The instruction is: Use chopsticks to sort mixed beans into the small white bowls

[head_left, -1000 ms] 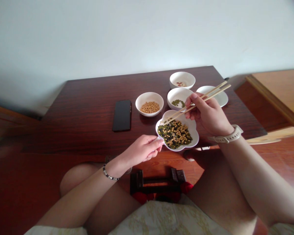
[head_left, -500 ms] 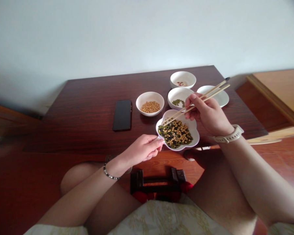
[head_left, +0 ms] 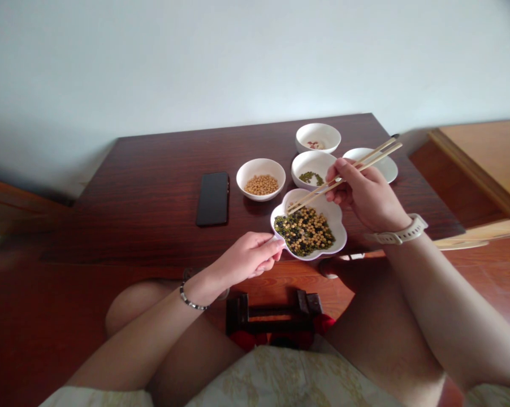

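Note:
My left hand [head_left: 255,257] is closed on the short handle of a white scalloped bowl [head_left: 338,229] at the table's front edge. Mixed beans [head_left: 306,230], yellow, green and black, cover its bottom. With my right hand [head_left: 361,189] I grip a pair of wooden chopsticks [head_left: 376,155]; their tips point down into the left part of that bowl, close over the beans. Whether a bean is between the tips I cannot tell. Just behind stands a white bowl with some green beans [head_left: 310,178], partly covered by my right hand. A bowl of yellow beans [head_left: 261,185] sits to its left.
Farther back is a white bowl [head_left: 318,133] with a few reddish bits. A white plate [head_left: 388,167] lies behind my right hand. A black phone [head_left: 212,199] rests on the dark wooden table [head_left: 161,186]. A wooden cabinet [head_left: 484,164] stands at right.
My right hand and the chopsticks have shifted slightly to the right, the tips moving a little right and up within the scalloped bowl. My left hand keeps its hold on the handle.

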A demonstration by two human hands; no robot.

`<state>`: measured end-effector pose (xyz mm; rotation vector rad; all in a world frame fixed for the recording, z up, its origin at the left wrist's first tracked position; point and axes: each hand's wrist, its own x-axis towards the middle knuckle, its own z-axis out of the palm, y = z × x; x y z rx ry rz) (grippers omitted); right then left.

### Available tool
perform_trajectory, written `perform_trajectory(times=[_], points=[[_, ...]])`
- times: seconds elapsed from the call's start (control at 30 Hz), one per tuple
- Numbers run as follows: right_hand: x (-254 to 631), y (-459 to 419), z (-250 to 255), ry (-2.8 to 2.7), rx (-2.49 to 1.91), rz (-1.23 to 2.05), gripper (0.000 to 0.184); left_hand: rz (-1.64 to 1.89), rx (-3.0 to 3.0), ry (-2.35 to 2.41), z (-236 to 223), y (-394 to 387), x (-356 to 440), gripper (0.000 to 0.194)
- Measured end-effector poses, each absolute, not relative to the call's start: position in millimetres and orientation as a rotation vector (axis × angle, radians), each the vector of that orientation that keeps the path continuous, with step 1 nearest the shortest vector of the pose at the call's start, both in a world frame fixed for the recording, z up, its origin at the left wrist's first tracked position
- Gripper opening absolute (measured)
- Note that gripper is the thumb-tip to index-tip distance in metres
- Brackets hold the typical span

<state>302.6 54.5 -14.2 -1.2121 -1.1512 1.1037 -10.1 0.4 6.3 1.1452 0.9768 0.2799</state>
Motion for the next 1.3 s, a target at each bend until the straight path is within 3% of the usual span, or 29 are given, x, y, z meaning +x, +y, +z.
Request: perform_trajectory(times=[1.3], points=[[295.4,51.2,-14.3,-1.24,-1.194,1.062,0.07,0.277,1.141,0.99,10.0,0.1,-7.6,0.051]])
